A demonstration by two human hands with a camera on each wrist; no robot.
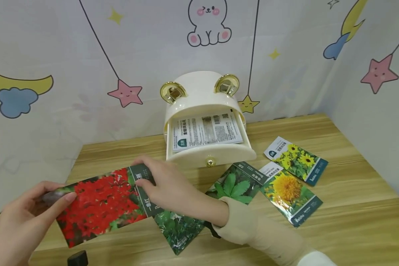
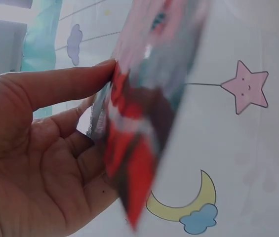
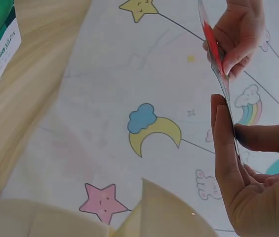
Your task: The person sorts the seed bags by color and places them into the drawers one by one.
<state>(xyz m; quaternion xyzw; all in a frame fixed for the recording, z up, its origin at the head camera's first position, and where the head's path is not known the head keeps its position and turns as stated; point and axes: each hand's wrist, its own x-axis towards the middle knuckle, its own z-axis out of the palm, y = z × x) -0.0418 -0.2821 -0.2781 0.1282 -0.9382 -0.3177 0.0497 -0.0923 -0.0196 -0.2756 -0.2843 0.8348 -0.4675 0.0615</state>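
Note:
Both hands hold a flat seed packet (image 1: 101,203) with a red flower picture, raised over the left part of the table. My left hand (image 1: 21,223) pinches its left end, thumb on the printed face and fingers behind. At the dark-banded right end, my right hand (image 1: 171,184) pinches it between thumb and fingers. Seen from the right wrist, the packet (image 3: 218,64) is nearly edge-on between the two hands. The left wrist view shows the left thumb and fingers gripping the packet (image 2: 134,143), which is blurred there.
Behind the hands stands a cream box (image 1: 199,87) with gold ears. Its drawer (image 1: 216,157) is pulled out, with packets (image 1: 206,129) inside. Two green-leaf packets (image 1: 234,184) and two yellow-flower packets (image 1: 287,190) lie on the wooden table. A black object (image 1: 78,258) is at the lower left.

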